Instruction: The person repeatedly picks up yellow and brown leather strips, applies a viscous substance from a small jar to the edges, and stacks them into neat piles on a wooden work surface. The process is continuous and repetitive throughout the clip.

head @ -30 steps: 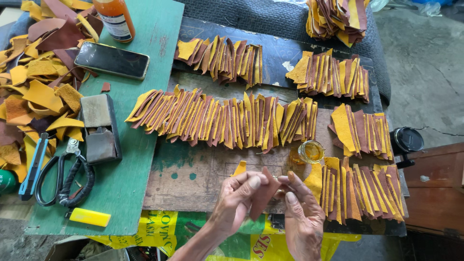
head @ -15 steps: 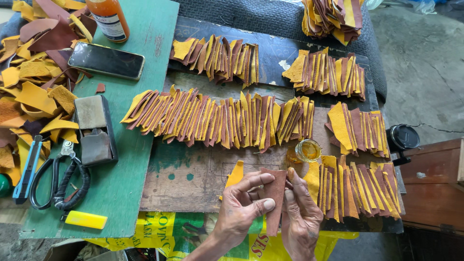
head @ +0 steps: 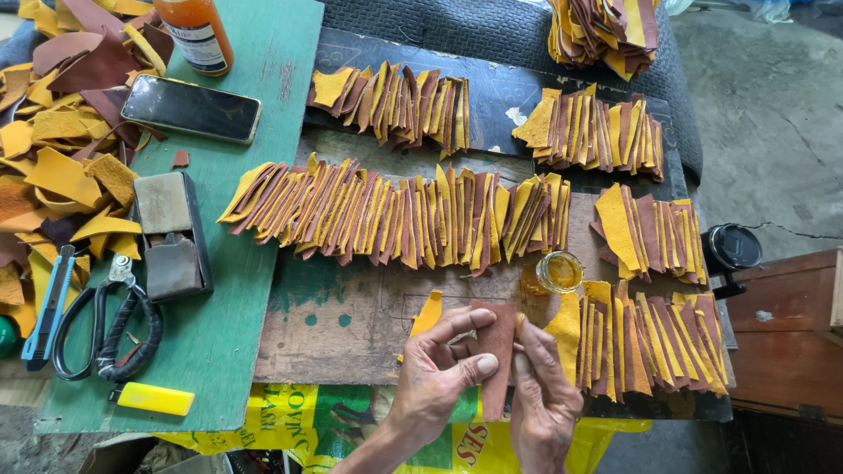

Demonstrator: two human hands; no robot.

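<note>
Since a moment ago, both hands have brought the brown leather strip (head: 497,351) upright at the near desk (head: 351,316) edge. Left hand (head: 436,377) pinches it by thumb and fingers; right hand (head: 542,395) grips its right edge, just beside the small glass jar (head: 559,271).

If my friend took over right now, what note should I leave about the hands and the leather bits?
Left hand and right hand both pinch one brown leather piece upright over the wooden board.
A yellow piece sits just behind it.
A small glue jar stands open beside the hands.
Done: rows of overlapped pieces cover the board.
Left: a loose scrap pile on the far left.
</note>
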